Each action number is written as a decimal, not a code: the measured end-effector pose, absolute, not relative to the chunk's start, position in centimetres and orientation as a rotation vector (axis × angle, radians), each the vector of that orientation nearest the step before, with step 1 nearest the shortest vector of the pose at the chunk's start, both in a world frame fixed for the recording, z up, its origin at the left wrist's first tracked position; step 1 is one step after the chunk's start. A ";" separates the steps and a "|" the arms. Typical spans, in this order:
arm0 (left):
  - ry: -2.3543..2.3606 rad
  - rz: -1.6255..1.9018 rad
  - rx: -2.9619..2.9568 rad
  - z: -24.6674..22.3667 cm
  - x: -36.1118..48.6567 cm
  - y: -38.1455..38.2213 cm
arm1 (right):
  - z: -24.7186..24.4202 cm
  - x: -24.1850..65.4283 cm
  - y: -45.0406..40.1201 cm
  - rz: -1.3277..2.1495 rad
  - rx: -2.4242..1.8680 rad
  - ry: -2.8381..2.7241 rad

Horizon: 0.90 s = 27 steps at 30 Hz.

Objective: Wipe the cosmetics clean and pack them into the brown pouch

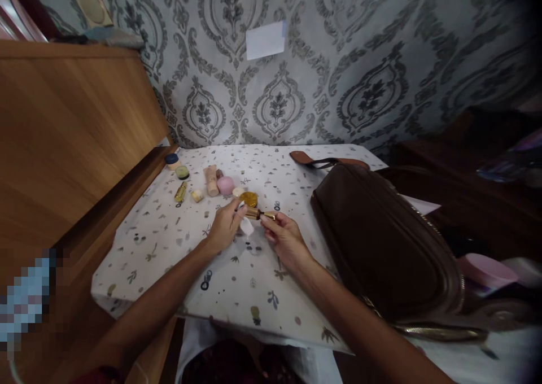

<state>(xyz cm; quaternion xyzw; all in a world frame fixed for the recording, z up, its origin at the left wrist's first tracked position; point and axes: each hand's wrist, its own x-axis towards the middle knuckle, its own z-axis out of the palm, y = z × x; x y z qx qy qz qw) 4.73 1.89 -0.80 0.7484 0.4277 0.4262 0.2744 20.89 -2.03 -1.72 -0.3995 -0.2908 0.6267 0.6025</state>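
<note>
My left hand [224,225] is closed around the brown body of a slim cosmetic tube [253,212] and also pinches a crumpled white tissue [247,226], which hangs below it. The fingertips of my right hand [288,238] grip the tube's narrow gold end. A dark band shows between the brown body and the gold end; whether the two are joined there I cannot tell. Just behind the hands lies a round gold compact [248,199]. Next to it are a small cream-coloured piece [237,192], a pink egg-shaped item [226,185] and a beige squeeze tube [211,180].
Farther left stand a gold tube [180,191], a small pale-yellow item [197,195], a green-lidded pot [182,173] and a dark-lidded jar [172,161]. A large brown bag [381,237] fills the right side of the patterned tablecloth [161,260]. A wooden cabinet [76,101] borders the left.
</note>
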 end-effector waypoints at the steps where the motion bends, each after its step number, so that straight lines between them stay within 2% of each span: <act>1: 1.134 1.145 1.995 -0.8 4.8 1.8 | -1.7 20.8 -2.0 1.445 -0.916 -0.664; 10: 0.998 1.028 1.808 -0.8 5.9 1.0 | -1.3 20.2 -2.3 1.455 -0.824 -0.651; 21: 1.064 1.017 1.367 -1.4 5.2 2.3 | -1.6 20.4 -2.6 1.554 -0.848 -0.732; 27: 0.917 1.076 1.558 -0.8 4.6 2.2 | -1.4 20.3 -2.6 1.492 -0.905 -0.911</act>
